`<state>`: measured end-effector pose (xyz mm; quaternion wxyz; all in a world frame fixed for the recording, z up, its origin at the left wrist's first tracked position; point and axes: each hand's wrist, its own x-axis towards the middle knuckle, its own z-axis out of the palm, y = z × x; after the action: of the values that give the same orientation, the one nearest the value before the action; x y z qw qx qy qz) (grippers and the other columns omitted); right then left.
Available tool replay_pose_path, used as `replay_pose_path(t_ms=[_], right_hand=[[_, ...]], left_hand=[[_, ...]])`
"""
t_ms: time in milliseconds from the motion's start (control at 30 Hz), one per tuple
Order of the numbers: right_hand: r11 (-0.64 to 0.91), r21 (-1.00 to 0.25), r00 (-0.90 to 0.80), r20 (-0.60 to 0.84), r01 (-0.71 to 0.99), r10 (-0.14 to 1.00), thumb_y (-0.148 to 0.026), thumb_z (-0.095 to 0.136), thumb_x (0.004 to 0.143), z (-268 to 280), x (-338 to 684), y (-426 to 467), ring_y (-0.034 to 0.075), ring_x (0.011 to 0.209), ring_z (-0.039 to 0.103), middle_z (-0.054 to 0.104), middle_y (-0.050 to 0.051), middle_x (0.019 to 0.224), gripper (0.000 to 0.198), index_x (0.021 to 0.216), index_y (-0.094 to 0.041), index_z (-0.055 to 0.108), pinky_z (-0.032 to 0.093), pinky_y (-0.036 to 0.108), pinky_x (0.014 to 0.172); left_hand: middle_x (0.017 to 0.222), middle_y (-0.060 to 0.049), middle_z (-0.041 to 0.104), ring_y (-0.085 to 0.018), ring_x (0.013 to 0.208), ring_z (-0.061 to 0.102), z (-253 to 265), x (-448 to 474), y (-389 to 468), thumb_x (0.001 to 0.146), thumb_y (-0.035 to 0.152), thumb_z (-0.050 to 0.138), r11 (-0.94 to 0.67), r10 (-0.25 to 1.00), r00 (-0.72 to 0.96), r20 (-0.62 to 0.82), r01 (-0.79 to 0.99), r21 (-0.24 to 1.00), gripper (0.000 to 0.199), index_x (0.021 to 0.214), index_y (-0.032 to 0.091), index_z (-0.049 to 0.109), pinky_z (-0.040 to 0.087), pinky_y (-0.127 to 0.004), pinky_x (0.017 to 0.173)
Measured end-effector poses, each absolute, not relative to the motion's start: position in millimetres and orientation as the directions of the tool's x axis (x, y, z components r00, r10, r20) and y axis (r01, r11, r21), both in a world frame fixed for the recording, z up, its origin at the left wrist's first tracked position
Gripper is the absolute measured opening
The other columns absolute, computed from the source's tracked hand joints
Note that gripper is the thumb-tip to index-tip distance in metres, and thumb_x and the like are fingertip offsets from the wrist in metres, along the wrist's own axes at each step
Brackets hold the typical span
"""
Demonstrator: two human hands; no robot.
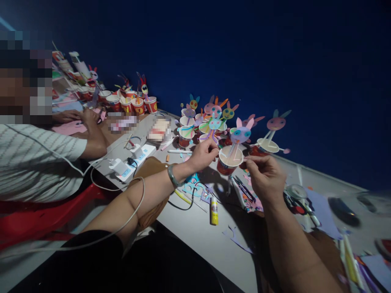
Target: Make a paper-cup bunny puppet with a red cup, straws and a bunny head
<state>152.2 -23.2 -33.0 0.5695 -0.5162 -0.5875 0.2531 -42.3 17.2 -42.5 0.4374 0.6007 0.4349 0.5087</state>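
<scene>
A red paper cup [226, 167] with a pale rim hangs above the table between my hands. Straws rise out of it to a lilac paper rabbit face [241, 134] with blue eyes and pink ears. My right hand [266, 179] pinches a thin white straw [244, 160] at the cup's right side. At the left side, my left hand [204, 155] has thumb and forefinger pressed together close to the rim; what they hold, if anything, is hidden. Several finished-looking rabbit cups stand just behind, among them one with a pink face [276, 123].
A glue stick [214, 211], scissors [244, 189] and paper scraps [236, 240] lie on the table [183, 219]. A power strip [137, 162] with white cables sits left, one cable crossing my left arm. Beside me a person in a striped shirt [39, 162] handles pink paper.
</scene>
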Motion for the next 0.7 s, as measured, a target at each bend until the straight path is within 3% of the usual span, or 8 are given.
replay_pose_path(t_ms=[300, 700], right_hand=[[0.339, -0.892, 0.16, 0.397, 0.3, 0.904, -0.037, 0.073, 0.079, -36.3, 152.4, -21.4, 0.019, 0.069, 0.071, 0.075, 0.003, 0.083, 0.016, 0.079, -0.023, 0.064, 0.062, 0.037, 0.07], [0.285, -0.92, 0.195, 0.342, 0.267, 0.919, -0.035, 0.076, 0.074, -46.1, 153.0, -12.3, 0.018, 0.064, 0.069, 0.073, 0.001, 0.075, 0.016, 0.075, -0.024, 0.064, 0.06, 0.037, 0.066]], left_hand=[[0.065, 0.006, 0.055, -0.009, 0.056, 0.056, -50.5, -41.5, 22.6, 0.082, 0.016, 0.053, -0.261, 0.962, 0.092, 0.256, 0.057, 0.964, 0.006, 0.077, 0.019, 0.051, 0.044, -0.022, 0.057], [0.084, -0.002, 0.066, -0.012, 0.079, 0.061, -59.1, -39.4, 32.4, 0.081, 0.016, 0.058, -0.263, 0.963, 0.064, 0.263, -0.007, 0.965, 0.007, 0.087, 0.016, 0.063, 0.05, -0.026, 0.079]])
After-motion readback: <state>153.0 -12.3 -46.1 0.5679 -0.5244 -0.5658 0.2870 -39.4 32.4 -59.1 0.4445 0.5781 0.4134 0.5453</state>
